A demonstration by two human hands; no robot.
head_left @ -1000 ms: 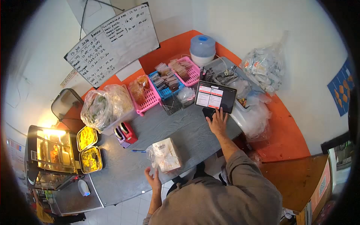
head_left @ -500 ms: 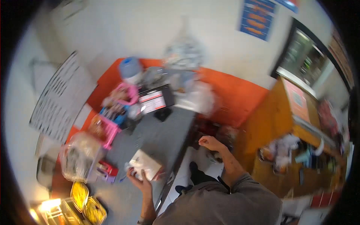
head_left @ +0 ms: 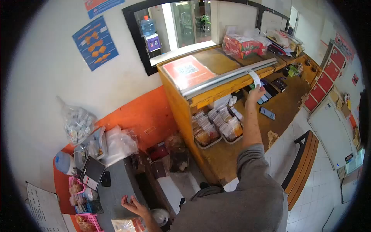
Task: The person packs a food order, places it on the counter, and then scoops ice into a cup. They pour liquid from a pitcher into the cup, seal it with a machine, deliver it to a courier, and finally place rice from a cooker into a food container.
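From the head view, I can see the right hand [head_left: 255,94] pinched narrow around the lower end of a curled white paper strip [head_left: 254,78], whose upper part reaches the long grey metal rail [head_left: 232,77] along the raised top's edge of the yellow-brown wooden counter [head_left: 285,103]. Just under that hand, dark-framed phones [head_left: 263,98] lie on the lower surface; a lit smartphone [head_left: 267,113] sits nearer the counter's front edge, brown wood around it. To the left of the forearm, two pale trays of packets [head_left: 219,127] stand side by side beneath the overhang, leaving a strip of wood between them and the front edge.

The left hand [head_left: 134,205] is loosely wide, fingers curved and apart, by the edge of the grey tabletop [head_left: 120,183]. A white box [head_left: 127,225] is near it, partly cut off by the view; a black-framed tablet [head_left: 92,173] leans farther back. White floor tiles [head_left: 285,152] give open room between the counter and the slatted wooden bench [head_left: 303,170].
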